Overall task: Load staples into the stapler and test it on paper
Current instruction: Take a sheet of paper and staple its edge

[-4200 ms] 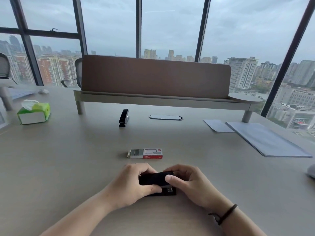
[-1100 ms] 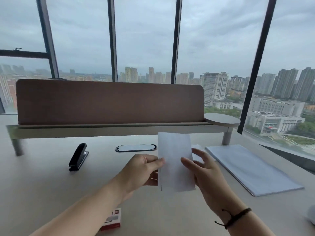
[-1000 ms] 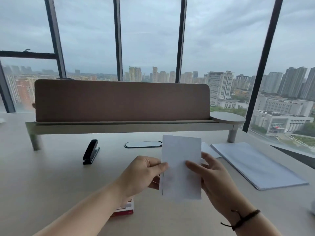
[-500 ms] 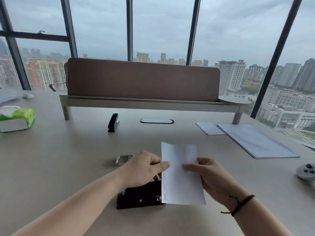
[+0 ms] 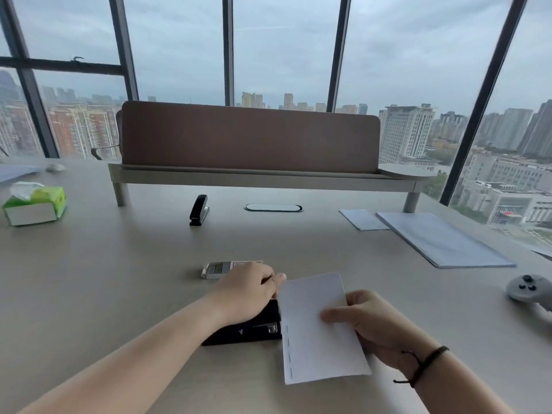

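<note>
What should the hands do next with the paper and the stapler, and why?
Probably press the left hand down on the black stapler. The right hand holds the paper with its left edge at the stapler's mouth, just above a row of staples already along that edge.

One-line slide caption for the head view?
Left hand on black stapler; right hand feeds stapled paper into it.

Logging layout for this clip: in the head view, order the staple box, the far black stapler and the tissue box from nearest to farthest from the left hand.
1. Staple box, just beyond the left hand.
2. Far black stapler, farther back, under the shelf.
3. Tissue box, far left edge.
</note>
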Demonstrator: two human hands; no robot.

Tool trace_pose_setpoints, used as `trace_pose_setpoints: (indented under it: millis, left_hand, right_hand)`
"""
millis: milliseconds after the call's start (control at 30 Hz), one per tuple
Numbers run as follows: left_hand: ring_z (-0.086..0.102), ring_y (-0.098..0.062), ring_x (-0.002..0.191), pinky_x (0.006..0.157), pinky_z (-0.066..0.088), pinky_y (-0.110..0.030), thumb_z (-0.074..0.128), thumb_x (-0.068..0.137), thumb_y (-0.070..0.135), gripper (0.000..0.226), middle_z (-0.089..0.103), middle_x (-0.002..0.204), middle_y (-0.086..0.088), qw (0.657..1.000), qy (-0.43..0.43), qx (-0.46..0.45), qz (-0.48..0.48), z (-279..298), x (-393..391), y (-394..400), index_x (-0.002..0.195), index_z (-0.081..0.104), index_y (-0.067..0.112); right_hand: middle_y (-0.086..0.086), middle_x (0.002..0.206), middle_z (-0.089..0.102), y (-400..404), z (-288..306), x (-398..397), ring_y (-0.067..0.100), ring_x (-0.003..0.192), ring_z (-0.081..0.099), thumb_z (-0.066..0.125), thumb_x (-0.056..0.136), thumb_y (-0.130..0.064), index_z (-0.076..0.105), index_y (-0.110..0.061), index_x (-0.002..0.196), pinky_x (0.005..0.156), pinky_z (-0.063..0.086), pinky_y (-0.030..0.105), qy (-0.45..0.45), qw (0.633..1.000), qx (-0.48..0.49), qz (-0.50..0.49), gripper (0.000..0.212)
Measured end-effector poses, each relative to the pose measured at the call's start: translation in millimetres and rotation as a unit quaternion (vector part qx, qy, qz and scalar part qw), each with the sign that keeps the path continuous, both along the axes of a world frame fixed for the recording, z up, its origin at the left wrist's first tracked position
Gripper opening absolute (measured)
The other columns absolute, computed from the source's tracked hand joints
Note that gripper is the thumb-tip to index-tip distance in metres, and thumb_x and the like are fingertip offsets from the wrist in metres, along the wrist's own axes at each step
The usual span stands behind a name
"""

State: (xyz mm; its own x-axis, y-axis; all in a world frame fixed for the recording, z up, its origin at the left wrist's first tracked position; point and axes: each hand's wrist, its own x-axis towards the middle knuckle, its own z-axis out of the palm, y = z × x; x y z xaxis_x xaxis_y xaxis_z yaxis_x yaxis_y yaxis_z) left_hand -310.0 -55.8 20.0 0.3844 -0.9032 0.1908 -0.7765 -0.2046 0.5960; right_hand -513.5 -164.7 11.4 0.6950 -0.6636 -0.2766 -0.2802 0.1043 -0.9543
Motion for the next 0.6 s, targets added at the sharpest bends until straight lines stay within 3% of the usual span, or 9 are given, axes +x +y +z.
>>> trace_pose_setpoints:
  millis: [133, 267, 467, 600]
  left_hand:
    - [0.039, -0.015, 0.052, 0.059, 0.036, -0.032, 0.051, 0.096, 0.047, 0.054, 0.042, 0.052, 0.005, 1.000, -0.010, 0.008, 0.005, -5, 2, -6, 0.064, 0.051, 0.003]
    - [0.032, -0.017, 0.050, 0.056, 0.028, -0.032, 0.054, 0.095, 0.046, 0.056, 0.031, 0.050, 0.004, 0.999, -0.023, 0.026, 0.004, -5, 1, -6, 0.054, 0.031, 0.016]
    - [0.031, -0.019, 0.050, 0.057, 0.029, -0.033, 0.052, 0.097, 0.044, 0.059, 0.028, 0.051, 0.002, 0.998, -0.031, 0.046, 0.005, -7, 0, -7, 0.053, 0.024, 0.016]
    - [0.032, -0.020, 0.052, 0.057, 0.028, -0.033, 0.050, 0.098, 0.043, 0.057, 0.030, 0.053, 0.000, 0.998, -0.042, 0.057, -0.002, -6, -2, -6, 0.055, 0.026, 0.015]
  right_hand:
    - [0.025, 0.099, 0.077, 5, 1, 6, 0.044, 0.095, 0.072, 0.069, 0.081, 0.003, 0.075, 0.007, 0.096, 0.082, 0.059, 0.049, 0.017, 1.000, -0.009, 0.023, 0.017]
    - [0.022, 0.096, 0.078, 9, 2, 11, 0.032, 0.078, 0.075, 0.068, 0.081, 0.005, 0.076, 0.004, 0.094, 0.058, 0.059, 0.029, 0.026, 0.999, -0.018, 0.034, 0.016]
    - [0.026, 0.099, 0.076, 10, 2, 15, 0.048, 0.098, 0.070, 0.068, 0.080, 0.006, 0.077, 0.003, 0.093, 0.087, 0.055, 0.056, 0.028, 0.999, -0.017, 0.026, 0.017]
    - [0.025, 0.098, 0.076, 9, 1, 15, 0.041, 0.089, 0.073, 0.068, 0.080, 0.007, 0.077, 0.003, 0.093, 0.085, 0.057, 0.053, 0.031, 0.999, -0.019, 0.026, 0.016]
